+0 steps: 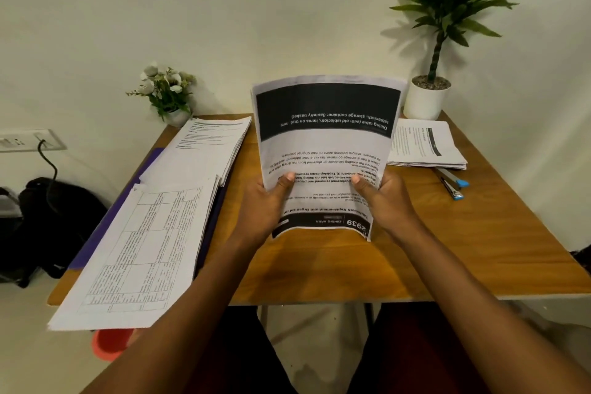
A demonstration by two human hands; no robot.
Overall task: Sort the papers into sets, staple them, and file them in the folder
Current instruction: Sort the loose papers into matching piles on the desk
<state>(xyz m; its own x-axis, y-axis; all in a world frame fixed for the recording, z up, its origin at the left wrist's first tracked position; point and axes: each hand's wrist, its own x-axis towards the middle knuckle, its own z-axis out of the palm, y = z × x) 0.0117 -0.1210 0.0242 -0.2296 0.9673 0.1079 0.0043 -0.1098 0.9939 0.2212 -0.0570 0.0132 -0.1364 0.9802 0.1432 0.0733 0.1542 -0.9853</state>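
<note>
papers (326, 150) upright, print upside down, gripped by left hand (268, 201) and right hand (383, 198)

Both bare forearms reach forward and upward from the lower corners of the view, converging toward the middle. The left hand (267, 201) is raised with its palm turned inward, thumb laid flat across the near face of the sheets (326, 153) it grips, the other fingers hidden behind. The right hand (385, 198) mirrors it on the opposite edge, thumb pressed on the front, fingers apparently curled behind, though they cannot be seen. The two hands sit level with each other, apart, wrists straight and slightly bent back, elbows out of frame below
</note>
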